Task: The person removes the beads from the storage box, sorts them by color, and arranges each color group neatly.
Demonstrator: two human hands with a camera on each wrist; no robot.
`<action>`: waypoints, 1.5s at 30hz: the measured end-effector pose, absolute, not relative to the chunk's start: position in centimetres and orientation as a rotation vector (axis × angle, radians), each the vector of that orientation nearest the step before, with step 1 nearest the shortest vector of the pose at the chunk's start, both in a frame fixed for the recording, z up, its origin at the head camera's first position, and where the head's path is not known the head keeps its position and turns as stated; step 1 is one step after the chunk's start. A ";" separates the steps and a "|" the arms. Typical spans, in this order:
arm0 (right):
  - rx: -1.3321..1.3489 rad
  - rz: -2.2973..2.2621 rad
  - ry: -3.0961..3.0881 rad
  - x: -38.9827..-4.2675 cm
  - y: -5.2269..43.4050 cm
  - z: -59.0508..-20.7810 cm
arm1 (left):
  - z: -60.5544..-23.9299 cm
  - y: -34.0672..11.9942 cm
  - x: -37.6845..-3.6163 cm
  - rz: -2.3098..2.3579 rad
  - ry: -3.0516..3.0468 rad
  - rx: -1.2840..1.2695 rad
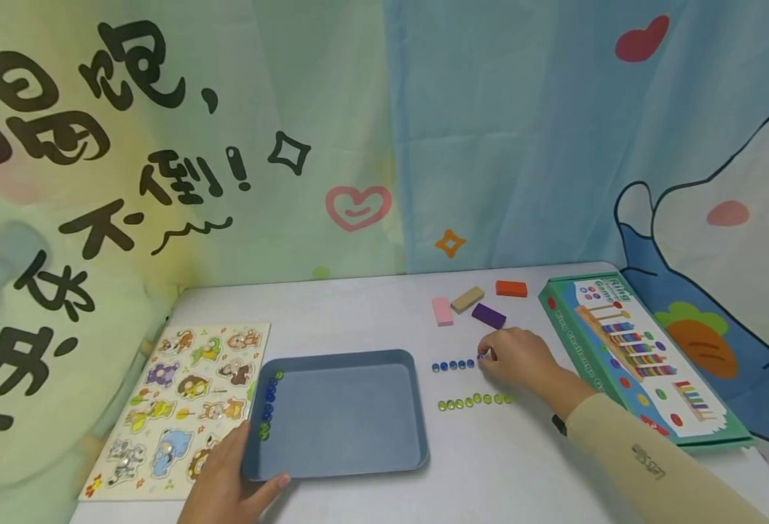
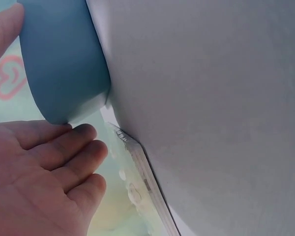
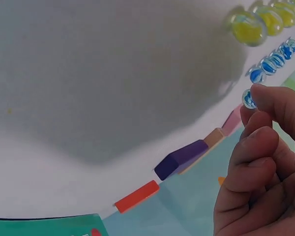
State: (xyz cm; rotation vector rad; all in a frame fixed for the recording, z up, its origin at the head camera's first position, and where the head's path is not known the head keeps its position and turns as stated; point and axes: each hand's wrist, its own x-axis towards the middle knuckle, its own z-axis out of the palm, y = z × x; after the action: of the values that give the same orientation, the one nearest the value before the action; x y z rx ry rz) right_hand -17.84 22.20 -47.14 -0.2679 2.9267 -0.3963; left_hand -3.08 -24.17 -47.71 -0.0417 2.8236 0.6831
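Observation:
My right hand (image 1: 518,356) pinches a clear marble with blue swirls (image 3: 248,99) between thumb and forefinger. It is at the right end of a row of blue marbles (image 1: 453,365) on the table. Nearer to me lies a row of yellow-green marbles (image 1: 478,401). Along the left wall of a blue-grey tray (image 1: 345,422), blue and green marbles (image 1: 269,407) form a line. My left hand (image 1: 227,473) rests at the tray's front left corner, its fingers extended along the left side and the thumb by the front edge.
Behind the rows lie pink (image 1: 443,311), tan (image 1: 467,299), purple (image 1: 488,316) and red (image 1: 512,289) blocks. A green game box (image 1: 647,356) stands at the right. An animal puzzle board (image 1: 181,407) lies left of the tray, and a printed curtain (image 1: 332,109) hangs behind the table.

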 end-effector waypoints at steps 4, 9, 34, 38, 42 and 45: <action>-0.275 -0.397 2.918 -17.8 22.1 -47.6 | -47.8 -24.2 -3.1 0.679 2.818 -0.045; -0.274 -0.379 2.915 -17.8 22.0 -47.9 | -47.9 -24.3 -3.1 0.681 2.822 -0.040; -0.334 -0.564 3.061 -18.0 21.7 -44.8 | -48.0 -24.3 -3.2 0.693 2.829 -0.042; -0.420 -0.564 3.098 -18.0 19.1 -44.0 | -48.0 -24.4 -3.2 0.705 2.829 -0.040; -0.585 -0.636 3.144 -18.2 15.7 -43.3 | -48.0 -24.4 -3.2 0.715 2.832 -0.039; -0.729 -0.675 3.157 -18.3 12.6 -42.8 | -48.0 -24.4 -3.2 0.717 2.834 -0.044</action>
State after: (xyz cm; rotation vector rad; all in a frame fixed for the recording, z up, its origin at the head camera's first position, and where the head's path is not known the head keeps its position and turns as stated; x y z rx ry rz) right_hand -18.26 12.63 -42.79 -0.7286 3.1569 -0.6749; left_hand -3.18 -24.40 -48.01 -0.0439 2.8337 0.7170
